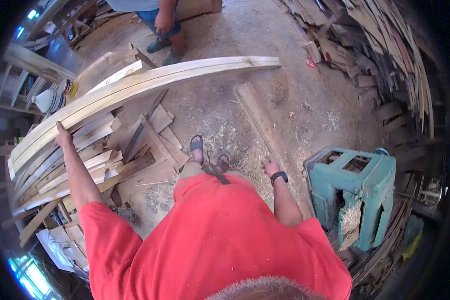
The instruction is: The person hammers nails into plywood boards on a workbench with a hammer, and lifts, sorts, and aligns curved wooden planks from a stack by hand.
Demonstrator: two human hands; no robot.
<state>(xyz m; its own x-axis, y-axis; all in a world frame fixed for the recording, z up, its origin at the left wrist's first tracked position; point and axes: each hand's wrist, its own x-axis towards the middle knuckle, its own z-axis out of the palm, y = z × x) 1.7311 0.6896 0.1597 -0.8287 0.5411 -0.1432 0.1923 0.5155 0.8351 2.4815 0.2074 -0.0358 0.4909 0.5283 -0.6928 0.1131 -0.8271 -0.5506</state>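
My left hand (63, 136) is closed on the lower edge of a long pale wooden plank (150, 82), with one finger lying on its face. Dark lines run along the plank's length, and it stretches from the far left to the upper middle. The fingers behind the plank are hidden. Wearing a dark wristband, my right hand (270, 167) hangs beside my body with loosely curled fingers, apart from each other and with nothing visible in them. Below it a long board (260, 117) lies on the floor.
A green machine (355, 185) with wood shavings in its opening stands at right. Stacked timber (95, 170) and offcuts lie at left. Scrap wood (345, 55) is piled upper right. Another person (160, 22) stands beyond the plank. White containers (50, 100) sit at left.
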